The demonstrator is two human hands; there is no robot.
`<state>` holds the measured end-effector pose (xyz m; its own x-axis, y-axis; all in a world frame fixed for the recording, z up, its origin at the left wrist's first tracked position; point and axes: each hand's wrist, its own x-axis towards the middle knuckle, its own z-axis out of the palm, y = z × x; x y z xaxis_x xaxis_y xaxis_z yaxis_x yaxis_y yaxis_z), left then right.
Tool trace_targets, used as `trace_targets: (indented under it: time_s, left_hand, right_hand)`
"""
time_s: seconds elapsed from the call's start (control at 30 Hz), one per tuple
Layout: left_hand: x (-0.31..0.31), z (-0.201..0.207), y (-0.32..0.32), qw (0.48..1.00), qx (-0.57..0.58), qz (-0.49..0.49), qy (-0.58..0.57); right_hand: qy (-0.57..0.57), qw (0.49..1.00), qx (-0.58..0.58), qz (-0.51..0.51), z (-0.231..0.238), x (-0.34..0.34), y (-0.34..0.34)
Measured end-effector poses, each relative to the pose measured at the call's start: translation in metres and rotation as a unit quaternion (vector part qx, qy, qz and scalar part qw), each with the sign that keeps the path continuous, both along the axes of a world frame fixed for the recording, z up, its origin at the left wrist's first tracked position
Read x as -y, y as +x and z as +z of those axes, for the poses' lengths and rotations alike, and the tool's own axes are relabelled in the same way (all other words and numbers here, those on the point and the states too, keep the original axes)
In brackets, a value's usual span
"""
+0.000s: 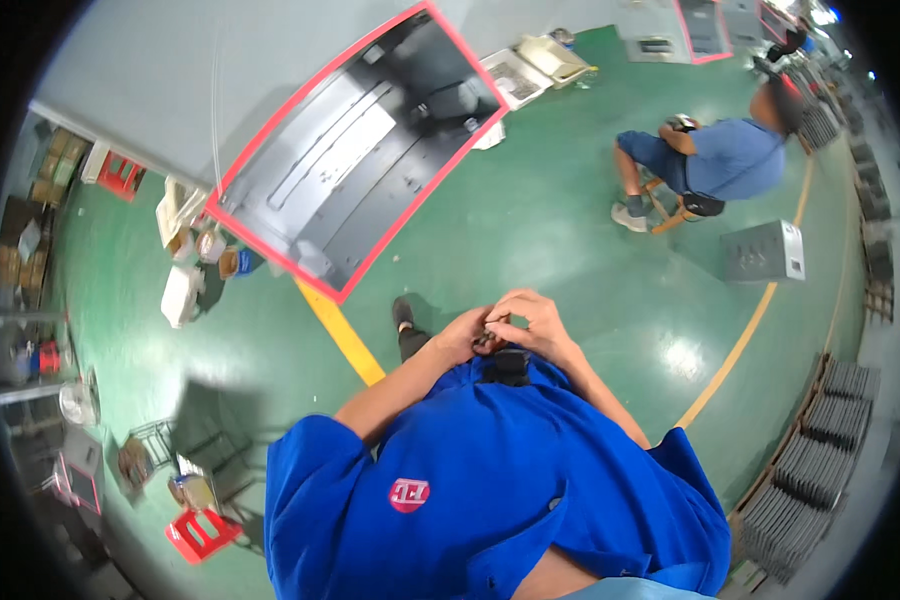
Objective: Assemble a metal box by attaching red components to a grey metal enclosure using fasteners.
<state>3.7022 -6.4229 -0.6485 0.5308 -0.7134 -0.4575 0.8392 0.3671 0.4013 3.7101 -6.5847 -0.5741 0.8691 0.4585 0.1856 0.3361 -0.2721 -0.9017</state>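
Note:
In front of my waist, my left hand is curled with small dark pieces in it, too small to name. My right hand reaches over it, thumb and fingers pinched together at those pieces. Whatever the right fingertips hold is hidden. Just below both hands, a black pouch or device sits at my waist. Ahead and to the left is a large grey metal cabinet with a pink-red edged opening; neither hand touches it.
A seated person in blue is at the right, near a grey metal box. Pale trays lie beyond the cabinet. A red stool stands at lower left. Stacked grey panels line the right side.

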Motion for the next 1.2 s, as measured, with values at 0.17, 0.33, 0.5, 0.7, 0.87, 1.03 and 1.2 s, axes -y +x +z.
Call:
trace_targets:
  time_s: [0.17,0.33,0.5,0.7,0.87,1.03,1.2]
  left_hand:
    - [-0.002,0.007,-0.005,0.994,0.016,-0.046,0.099]
    - [-0.009,0.006,-0.006,0.992,0.045,-0.090,0.070]
    - [-0.007,0.025,-0.006,0.992,0.042,-0.121,0.017]
    - [0.004,0.050,-0.008,0.982,0.063,-0.174,-0.033]
    - [-0.012,0.018,-0.002,0.969,0.008,-0.239,-0.057]
    - [-0.017,0.011,0.006,0.974,0.018,-0.225,-0.025]
    - [-0.012,0.001,0.007,0.979,-0.036,-0.203,-0.009]
  right_hand:
    - [0.094,0.988,-0.097,-0.072,-0.010,-0.003,-0.002]
    - [0.216,0.941,-0.239,-0.104,-0.041,-0.011,-0.012]
    - [0.288,0.865,-0.395,-0.113,-0.060,-0.023,-0.015]
    - [0.370,0.754,-0.535,-0.093,-0.068,-0.031,-0.030]
    - [0.440,0.649,-0.617,-0.062,-0.094,-0.033,-0.050]
    - [0.398,0.629,-0.665,-0.064,-0.103,-0.037,-0.042]
    - [0.252,0.776,-0.545,-0.193,-0.118,-0.031,-0.036]
